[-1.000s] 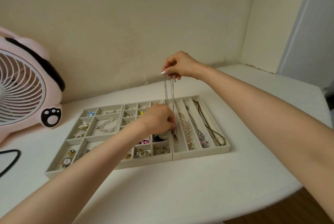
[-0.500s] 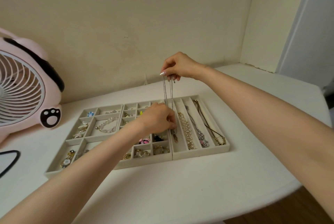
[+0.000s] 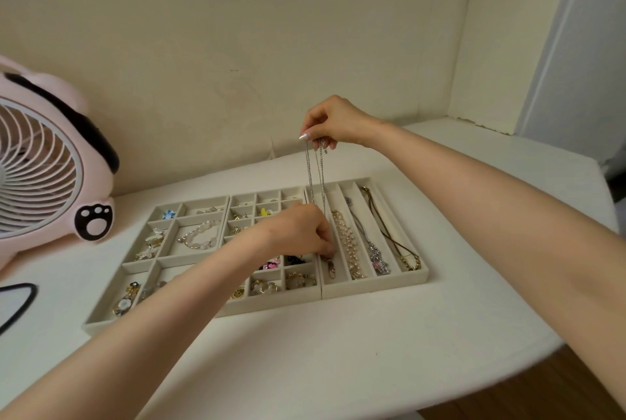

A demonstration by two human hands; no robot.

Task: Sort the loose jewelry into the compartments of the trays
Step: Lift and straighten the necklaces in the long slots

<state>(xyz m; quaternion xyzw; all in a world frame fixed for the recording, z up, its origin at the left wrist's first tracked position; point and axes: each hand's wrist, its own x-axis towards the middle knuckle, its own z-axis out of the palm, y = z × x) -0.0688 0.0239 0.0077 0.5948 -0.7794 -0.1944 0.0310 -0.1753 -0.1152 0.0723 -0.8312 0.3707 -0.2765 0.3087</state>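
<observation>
At centre frame, the right hand [image 3: 333,123] pinches the top of a thin silver chain necklace [image 3: 309,175], which hangs doubled into the leftmost long slot of the beige felt-lined tray [image 3: 372,285]. The left hand [image 3: 301,231] pinches the chain's lower end, just above its small oval pendant [image 3: 331,269]. A pink paw-print fan [image 3: 50,165] stands at the left edge of the frame.
</observation>
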